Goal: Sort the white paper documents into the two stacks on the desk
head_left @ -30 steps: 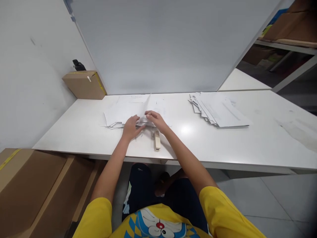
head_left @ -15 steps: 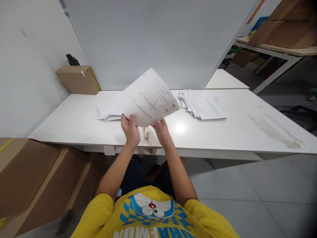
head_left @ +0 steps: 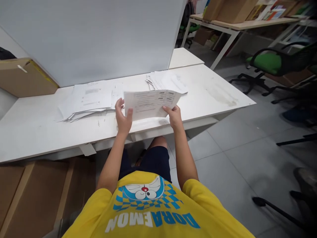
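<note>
Printed paper [head_left: 148, 103] straightened from its slant, hands [head_left: 123, 121] [head_left: 175, 117] farther apart, green chair [head_left: 267, 62] more visible

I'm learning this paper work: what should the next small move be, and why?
Perhaps lay the printed paper onto the pile on the right: the right hand holds its lower right part, and that pile lies just beyond it.

The table [head_left: 37, 132] is white and long. On its left part lies a stack of papers [head_left: 90, 96], with edges not even. Farther to the right lies a second paper pile [head_left: 169, 81], partly covered from view. At the far left stands a cardboard box [head_left: 24, 79]; a greyish stain [head_left: 223, 94] marks the right side.
</note>
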`<move>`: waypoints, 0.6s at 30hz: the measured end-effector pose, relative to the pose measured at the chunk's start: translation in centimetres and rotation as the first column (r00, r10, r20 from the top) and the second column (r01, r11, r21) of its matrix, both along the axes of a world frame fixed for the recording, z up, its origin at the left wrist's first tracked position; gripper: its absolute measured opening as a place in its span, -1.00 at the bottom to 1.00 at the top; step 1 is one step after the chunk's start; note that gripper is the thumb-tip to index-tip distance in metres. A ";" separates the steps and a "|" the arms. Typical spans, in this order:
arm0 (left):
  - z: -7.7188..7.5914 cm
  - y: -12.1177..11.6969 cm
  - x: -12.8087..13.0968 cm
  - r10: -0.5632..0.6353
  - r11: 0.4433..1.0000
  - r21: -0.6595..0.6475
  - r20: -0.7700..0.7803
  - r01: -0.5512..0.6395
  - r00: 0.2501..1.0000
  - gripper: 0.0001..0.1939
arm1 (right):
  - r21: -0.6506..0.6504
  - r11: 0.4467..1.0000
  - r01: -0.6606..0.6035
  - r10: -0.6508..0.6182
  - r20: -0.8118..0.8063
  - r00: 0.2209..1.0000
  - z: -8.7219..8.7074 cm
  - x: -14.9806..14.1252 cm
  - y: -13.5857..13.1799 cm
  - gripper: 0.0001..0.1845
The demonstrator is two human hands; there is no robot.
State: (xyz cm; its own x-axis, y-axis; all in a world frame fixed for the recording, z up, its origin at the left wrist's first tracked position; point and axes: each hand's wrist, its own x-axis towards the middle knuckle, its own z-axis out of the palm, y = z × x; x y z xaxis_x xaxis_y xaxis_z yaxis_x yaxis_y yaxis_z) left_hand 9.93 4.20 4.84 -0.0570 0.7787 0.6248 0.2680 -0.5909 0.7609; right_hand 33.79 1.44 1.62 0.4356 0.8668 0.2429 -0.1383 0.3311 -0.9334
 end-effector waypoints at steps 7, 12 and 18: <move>-4.0 0.6 1.3 -0.011 0.992 -0.127 0.081 0.021 0.997 -0.44 | -0.033 0.998 -0.062 0.064 0.061 0.996 -2.3 -0.8 -0.6 -0.49; -2.6 -1.4 0.6 -0.047 0.974 -0.218 0.092 0.066 0.995 -0.59 | -0.132 0.988 -0.076 0.094 0.131 0.987 -2.4 -0.6 -2.2 -0.52; -0.4 -7.6 -4.2 -0.123 0.807 -0.579 0.020 0.112 0.992 -0.70 | -0.398 0.878 -0.266 0.320 0.074 0.944 -1.0 -0.5 -7.6 -0.55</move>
